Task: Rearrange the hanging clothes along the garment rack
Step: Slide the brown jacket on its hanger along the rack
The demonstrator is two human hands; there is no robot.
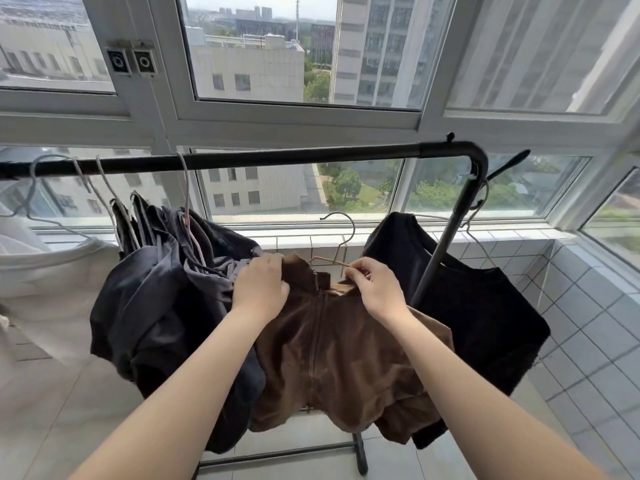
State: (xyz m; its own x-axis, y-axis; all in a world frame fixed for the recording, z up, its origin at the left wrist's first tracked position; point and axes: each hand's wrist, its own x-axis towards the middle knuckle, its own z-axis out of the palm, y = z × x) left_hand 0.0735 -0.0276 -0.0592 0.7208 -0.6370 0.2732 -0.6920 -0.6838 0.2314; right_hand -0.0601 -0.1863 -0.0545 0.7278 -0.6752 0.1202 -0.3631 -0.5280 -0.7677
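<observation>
A black garment rack (pixel 277 159) runs across the view, its rail bending down at the right. A brown zip jacket (pixel 332 355) is off the rail, held below it on a thin metal hanger (pixel 341 237). My left hand (pixel 261 284) grips the jacket's left collar and shoulder. My right hand (pixel 372 284) pinches the hanger's right arm at the collar. Dark grey clothes (pixel 162 292) hang bunched at the left on wire hangers. A black top (pixel 478 306) hangs from the rack's right end. A white garment (pixel 48 292) hangs far left.
A tiled sill and low tiled wall (pixel 588 306) stand behind and to the right of the rack. Large windows (pixel 298 50) rise beyond. The rack's foot bar (pixel 360 455) rests on the floor below the jacket. The rail's middle stretch carries no hanger.
</observation>
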